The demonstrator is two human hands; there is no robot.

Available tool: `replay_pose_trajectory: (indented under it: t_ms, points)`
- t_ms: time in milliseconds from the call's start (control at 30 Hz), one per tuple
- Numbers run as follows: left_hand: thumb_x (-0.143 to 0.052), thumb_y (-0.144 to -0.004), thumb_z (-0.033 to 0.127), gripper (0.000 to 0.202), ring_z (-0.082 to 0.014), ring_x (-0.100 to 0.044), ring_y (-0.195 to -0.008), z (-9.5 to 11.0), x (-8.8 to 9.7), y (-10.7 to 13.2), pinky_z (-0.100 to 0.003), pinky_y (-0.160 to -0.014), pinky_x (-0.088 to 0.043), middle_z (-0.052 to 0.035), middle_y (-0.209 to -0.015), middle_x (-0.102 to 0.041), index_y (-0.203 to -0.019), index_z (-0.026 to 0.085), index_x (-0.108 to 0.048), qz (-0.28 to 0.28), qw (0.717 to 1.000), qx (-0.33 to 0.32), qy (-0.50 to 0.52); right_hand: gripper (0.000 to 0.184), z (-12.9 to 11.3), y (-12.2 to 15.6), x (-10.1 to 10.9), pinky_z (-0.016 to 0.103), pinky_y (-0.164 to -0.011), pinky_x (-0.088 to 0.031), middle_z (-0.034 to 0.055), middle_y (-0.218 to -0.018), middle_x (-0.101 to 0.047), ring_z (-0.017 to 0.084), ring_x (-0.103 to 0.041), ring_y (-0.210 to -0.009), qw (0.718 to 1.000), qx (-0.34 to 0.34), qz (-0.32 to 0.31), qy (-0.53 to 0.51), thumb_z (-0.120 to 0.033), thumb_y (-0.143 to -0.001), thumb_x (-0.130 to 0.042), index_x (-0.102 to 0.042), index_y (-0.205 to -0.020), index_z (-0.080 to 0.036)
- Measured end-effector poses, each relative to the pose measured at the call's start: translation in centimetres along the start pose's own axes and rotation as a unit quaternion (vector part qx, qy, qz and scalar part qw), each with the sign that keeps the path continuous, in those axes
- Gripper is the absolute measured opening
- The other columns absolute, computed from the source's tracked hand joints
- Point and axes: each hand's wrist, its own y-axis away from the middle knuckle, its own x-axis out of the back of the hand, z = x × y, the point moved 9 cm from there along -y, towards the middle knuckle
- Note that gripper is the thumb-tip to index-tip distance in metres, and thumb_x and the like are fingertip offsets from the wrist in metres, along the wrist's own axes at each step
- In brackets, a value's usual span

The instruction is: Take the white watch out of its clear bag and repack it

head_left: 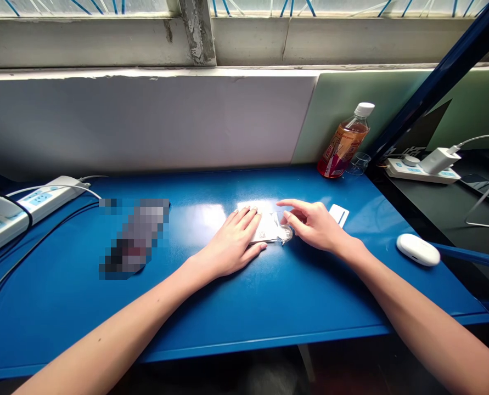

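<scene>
Pinning white packet (264,226) flat with open left hand (234,244), loosely open right hand (314,225) picking at maybe-plastic wrap (286,235) at 3 o'clock, firmer pin wanted before pulling.

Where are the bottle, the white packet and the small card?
bottle (343,144), head view, on its orange body.
packet (268,225), head view, on its white face.
card (338,213), head view, on its middle.
</scene>
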Motion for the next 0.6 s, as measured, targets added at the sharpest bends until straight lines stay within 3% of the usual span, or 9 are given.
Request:
replay_pose_trajectory:
  t_ms: [133, 233, 367, 600]
  points:
    - [-0.039, -0.102, 0.051, 0.069, -0.0355, -0.025, -0.149, 0.0, 0.1, 0.0, -0.053, -0.120, -0.025, -0.0223, -0.158, -0.033, -0.152, 0.005, -0.032, -0.002, 1.000, 0.001, -0.002, 0.029, -0.4, 0.0, 2.2, 0.031, -0.064, -0.047, 0.0077, -0.080, -0.077, 0.020, -0.069, -0.067, 0.987, 0.026, 0.109, 0.112, -0.025, -0.090, -0.051, -0.073, -0.107, -0.015]
    - [-0.040, -0.101, 0.051, 0.066, -0.0352, -0.029, -0.148, 0.1, 0.2, 0.0, -0.053, -0.119, -0.028, -0.0217, -0.156, -0.036, -0.151, 0.007, -0.034, 0.010, 1.000, -0.003, 0.004, 0.027, -0.1, 0.1, 2.7, 0.032, -0.062, -0.046, 0.0068, -0.076, -0.076, 0.020, -0.068, -0.064, 0.982, 0.005, 0.130, 0.135, -0.027, -0.091, -0.052, -0.074, -0.103, -0.016]
    - [-0.042, -0.101, 0.049, 0.065, -0.0355, -0.033, -0.146, 0.2, 0.4, 0.0, -0.052, -0.118, -0.029, -0.0223, -0.154, -0.040, -0.149, 0.006, -0.037, 0.018, 1.000, -0.006, -0.001, 0.029, -0.3, 0.0, 1.7, 0.030, -0.059, -0.047, 0.0050, -0.074, -0.076, 0.019, -0.068, -0.062, 0.993, 0.014, 0.079, 0.087, -0.026, -0.091, -0.052, -0.071, -0.111, -0.016]
    - [-0.041, -0.101, 0.047, 0.062, -0.0353, -0.034, -0.145, 0.2, 0.3, 0.0, -0.052, -0.118, -0.029, -0.0223, -0.154, -0.040, -0.147, 0.006, -0.038, 0.022, 1.000, -0.002, -0.009, 0.033, -1.5, 0.3, 0.0, 0.026, -0.064, -0.053, 0.0052, -0.089, -0.079, 0.016, -0.071, -0.072, 0.998, 0.068, -0.001, -0.009, -0.027, -0.092, -0.057, -0.066, -0.121, -0.015]
